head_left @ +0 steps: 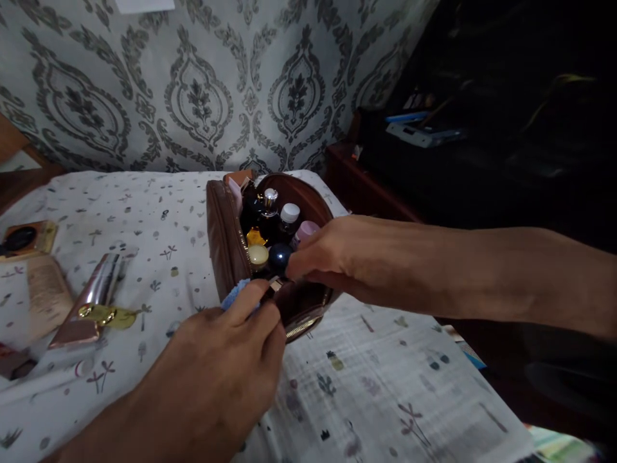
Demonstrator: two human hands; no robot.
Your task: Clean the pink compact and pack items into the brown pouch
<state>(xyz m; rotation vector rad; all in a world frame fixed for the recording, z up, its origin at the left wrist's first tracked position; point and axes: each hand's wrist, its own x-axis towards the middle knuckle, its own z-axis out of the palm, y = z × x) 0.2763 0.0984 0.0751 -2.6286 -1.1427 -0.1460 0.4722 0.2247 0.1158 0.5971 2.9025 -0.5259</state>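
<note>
A brown leather pouch (222, 239) stands open on a patterned white sheet (159, 212), packed with several small bottles and jars (270, 222). My left hand (226, 366) is closed at the pouch's near end, pinching its edge by the gold zipper, with a bit of blue cloth (234, 296) under the fingers. My right hand (347, 260) reaches in from the right, its fingers curled on the pouch's near rim beside a dark blue round cap (279, 256).
On the sheet at left lie a metallic rose tube (91, 299), a gold hair clip (103, 315), a tan booklet (45, 292) and a compact (24, 238). A dark wooden stand (366, 186) with cluttered items sits right. Patterned wallpaper is behind.
</note>
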